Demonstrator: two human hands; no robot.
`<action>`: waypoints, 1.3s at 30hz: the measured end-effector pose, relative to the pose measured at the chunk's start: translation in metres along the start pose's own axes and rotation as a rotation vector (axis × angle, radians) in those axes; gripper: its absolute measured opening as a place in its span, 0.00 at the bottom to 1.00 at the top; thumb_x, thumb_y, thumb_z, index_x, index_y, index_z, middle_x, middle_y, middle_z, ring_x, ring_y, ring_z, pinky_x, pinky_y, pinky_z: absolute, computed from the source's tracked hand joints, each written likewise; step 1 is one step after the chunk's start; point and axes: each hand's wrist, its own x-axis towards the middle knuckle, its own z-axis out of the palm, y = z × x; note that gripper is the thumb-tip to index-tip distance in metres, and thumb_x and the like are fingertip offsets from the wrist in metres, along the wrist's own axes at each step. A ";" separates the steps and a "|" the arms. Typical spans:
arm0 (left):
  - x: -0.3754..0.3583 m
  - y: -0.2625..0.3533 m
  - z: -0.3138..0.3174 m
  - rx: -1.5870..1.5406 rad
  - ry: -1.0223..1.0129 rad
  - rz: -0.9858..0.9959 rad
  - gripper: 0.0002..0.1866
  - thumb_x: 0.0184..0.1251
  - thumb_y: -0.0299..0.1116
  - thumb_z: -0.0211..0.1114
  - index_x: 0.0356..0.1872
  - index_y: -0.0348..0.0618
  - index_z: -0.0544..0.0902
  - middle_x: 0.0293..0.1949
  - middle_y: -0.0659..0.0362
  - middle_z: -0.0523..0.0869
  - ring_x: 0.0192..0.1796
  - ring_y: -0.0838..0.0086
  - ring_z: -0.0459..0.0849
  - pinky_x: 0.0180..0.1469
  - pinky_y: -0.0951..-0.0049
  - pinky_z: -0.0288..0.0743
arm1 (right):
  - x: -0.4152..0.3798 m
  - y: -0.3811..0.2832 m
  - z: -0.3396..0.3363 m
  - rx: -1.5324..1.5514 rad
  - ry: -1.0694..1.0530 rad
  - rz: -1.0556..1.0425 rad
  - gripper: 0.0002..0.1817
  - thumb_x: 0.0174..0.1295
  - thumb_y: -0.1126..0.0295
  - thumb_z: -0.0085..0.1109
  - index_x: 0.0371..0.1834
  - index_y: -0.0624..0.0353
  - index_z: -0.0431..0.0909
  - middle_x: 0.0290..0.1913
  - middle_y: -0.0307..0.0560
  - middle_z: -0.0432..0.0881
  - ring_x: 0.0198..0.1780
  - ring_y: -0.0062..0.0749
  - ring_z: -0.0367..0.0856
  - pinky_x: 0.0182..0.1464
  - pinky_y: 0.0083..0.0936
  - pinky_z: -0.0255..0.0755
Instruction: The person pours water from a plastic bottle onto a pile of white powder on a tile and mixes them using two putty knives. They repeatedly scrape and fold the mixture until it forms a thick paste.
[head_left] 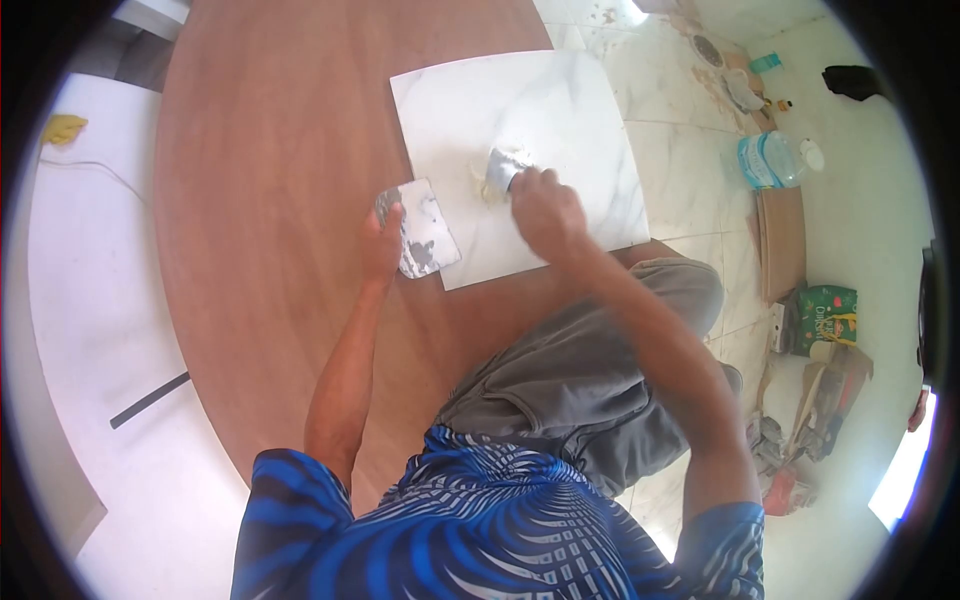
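My left hand (381, 240) is closed on the edge of a flat plate (429, 222) with rounded corners, white with grey patches. The plate overlaps the left edge of a large white marbled tile (570, 110). Over the middle of that tile, my right hand (548, 212) grips a putty knife (504, 168), its wide metal blade pointing away from me and smeared with white paste. A pale cream smear (478, 180) shows beside the blade. The knife's handle is mostly hidden in my fingers.
The tile lies on a brown wooden tabletop (270, 200) with a curved edge. At left is a white surface with a yellow cloth (64, 129). Along the right wall stand a plastic water jug (770, 160), cardboard (782, 245) and a green bag (827, 318).
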 end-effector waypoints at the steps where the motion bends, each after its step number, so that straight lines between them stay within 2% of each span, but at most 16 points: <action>1: 0.000 0.001 0.001 0.003 0.005 -0.002 0.17 0.76 0.41 0.59 0.48 0.36 0.82 0.39 0.63 0.85 0.41 0.79 0.80 0.47 0.72 0.75 | -0.008 -0.008 0.019 -0.172 0.082 -0.080 0.06 0.57 0.71 0.57 0.35 0.55 0.84 0.39 0.42 0.78 0.44 0.35 0.75 0.34 0.34 0.73; 4: 0.000 0.004 0.003 0.006 0.011 -0.008 0.17 0.76 0.42 0.59 0.49 0.36 0.82 0.39 0.63 0.85 0.41 0.80 0.80 0.47 0.73 0.75 | -0.019 -0.006 0.040 -0.159 0.025 -0.179 0.07 0.58 0.70 0.57 0.32 0.57 0.85 0.41 0.44 0.77 0.46 0.35 0.75 0.36 0.35 0.72; 7: -0.005 0.008 0.002 -0.012 0.007 -0.039 0.16 0.76 0.40 0.58 0.49 0.35 0.82 0.39 0.63 0.84 0.40 0.79 0.80 0.47 0.72 0.75 | -0.012 0.014 -0.007 0.016 -0.075 -0.136 0.07 0.59 0.71 0.56 0.33 0.57 0.85 0.42 0.45 0.77 0.48 0.36 0.74 0.40 0.35 0.72; 10: -0.005 0.003 0.002 -0.037 0.005 -0.038 0.17 0.77 0.40 0.58 0.49 0.35 0.82 0.39 0.63 0.84 0.40 0.79 0.80 0.47 0.72 0.75 | -0.008 0.021 -0.026 -0.059 -0.057 -0.116 0.08 0.60 0.71 0.56 0.36 0.59 0.85 0.43 0.45 0.77 0.47 0.36 0.75 0.43 0.35 0.72; 13: 0.000 0.001 0.003 -0.028 0.005 0.007 0.17 0.77 0.41 0.58 0.50 0.35 0.82 0.39 0.63 0.85 0.40 0.79 0.80 0.47 0.72 0.75 | -0.007 0.019 0.036 0.033 -0.073 -0.007 0.10 0.62 0.73 0.54 0.45 0.62 0.79 0.45 0.47 0.77 0.49 0.40 0.76 0.48 0.38 0.74; 16: 0.002 -0.004 0.001 -0.025 0.007 -0.023 0.17 0.77 0.41 0.58 0.50 0.35 0.82 0.39 0.62 0.85 0.41 0.78 0.80 0.47 0.72 0.75 | -0.016 0.014 0.010 0.123 -0.129 0.006 0.10 0.61 0.72 0.56 0.44 0.61 0.80 0.45 0.46 0.77 0.48 0.39 0.76 0.48 0.36 0.74; 20: -0.002 -0.006 0.001 0.007 0.020 -0.030 0.18 0.77 0.42 0.57 0.50 0.35 0.82 0.39 0.62 0.85 0.41 0.78 0.80 0.48 0.71 0.75 | 0.001 0.035 -0.039 -0.059 -0.239 -0.136 0.09 0.60 0.73 0.57 0.42 0.62 0.81 0.47 0.49 0.78 0.49 0.40 0.76 0.49 0.35 0.73; 23: 0.002 -0.007 0.003 0.012 0.009 0.034 0.18 0.77 0.43 0.57 0.50 0.35 0.82 0.39 0.62 0.85 0.41 0.78 0.81 0.48 0.71 0.75 | 0.015 0.031 -0.015 -0.022 -0.205 -0.044 0.08 0.61 0.74 0.56 0.41 0.63 0.81 0.49 0.51 0.78 0.51 0.41 0.76 0.51 0.36 0.74; 26: 0.000 -0.001 0.002 -0.006 0.009 0.031 0.18 0.77 0.43 0.57 0.50 0.35 0.81 0.39 0.62 0.85 0.41 0.78 0.81 0.48 0.71 0.75 | -0.002 0.018 0.003 0.316 -0.131 0.082 0.10 0.62 0.75 0.54 0.42 0.64 0.82 0.50 0.52 0.78 0.54 0.43 0.76 0.54 0.38 0.74; 28: -0.005 0.004 0.002 0.003 0.031 -0.009 0.18 0.77 0.42 0.58 0.50 0.35 0.82 0.39 0.62 0.85 0.41 0.78 0.81 0.48 0.71 0.75 | 0.002 0.037 0.009 0.147 -0.294 -0.018 0.10 0.62 0.75 0.51 0.43 0.62 0.82 0.50 0.51 0.79 0.55 0.47 0.77 0.54 0.43 0.75; 30: -0.005 0.004 0.005 0.040 0.061 -0.045 0.17 0.77 0.41 0.58 0.51 0.36 0.82 0.40 0.62 0.86 0.41 0.78 0.81 0.48 0.72 0.76 | -0.002 0.056 -0.049 0.171 -0.307 -0.046 0.10 0.64 0.72 0.49 0.41 0.58 0.82 0.48 0.50 0.80 0.53 0.46 0.79 0.51 0.43 0.75; 31: -0.004 0.001 0.006 0.021 0.050 -0.047 0.17 0.77 0.41 0.58 0.51 0.36 0.82 0.40 0.62 0.86 0.41 0.78 0.81 0.48 0.72 0.76 | -0.012 0.063 -0.041 0.353 -0.118 0.051 0.09 0.62 0.69 0.53 0.39 0.58 0.82 0.43 0.50 0.81 0.47 0.50 0.81 0.50 0.44 0.76; 34: 0.003 -0.007 0.004 -0.021 0.024 -0.028 0.17 0.76 0.41 0.58 0.50 0.35 0.82 0.40 0.62 0.86 0.42 0.79 0.82 0.49 0.72 0.76 | -0.019 0.067 -0.064 0.578 -0.333 0.375 0.12 0.63 0.75 0.52 0.45 0.58 0.84 0.38 0.55 0.84 0.41 0.45 0.84 0.42 0.39 0.75; 35: 0.003 -0.007 0.004 -0.022 0.017 -0.008 0.17 0.76 0.41 0.58 0.50 0.35 0.82 0.40 0.61 0.86 0.42 0.79 0.82 0.49 0.72 0.76 | -0.027 0.075 -0.051 0.814 -0.369 0.431 0.10 0.61 0.76 0.56 0.44 0.59 0.83 0.32 0.57 0.82 0.34 0.44 0.83 0.39 0.39 0.73; 37: 0.003 -0.007 0.005 -0.032 0.012 0.019 0.17 0.76 0.41 0.58 0.50 0.35 0.82 0.40 0.61 0.86 0.42 0.79 0.82 0.49 0.72 0.76 | -0.067 0.097 0.044 1.146 -0.132 0.115 0.07 0.61 0.76 0.59 0.41 0.61 0.83 0.30 0.54 0.80 0.32 0.40 0.81 0.37 0.36 0.73; 39: 0.001 -0.007 0.003 -0.049 0.015 0.033 0.17 0.76 0.40 0.58 0.50 0.34 0.82 0.40 0.61 0.86 0.42 0.79 0.82 0.49 0.72 0.76 | -0.079 0.087 0.043 1.274 -0.123 0.054 0.05 0.61 0.76 0.62 0.39 0.63 0.81 0.29 0.51 0.79 0.31 0.35 0.79 0.36 0.34 0.73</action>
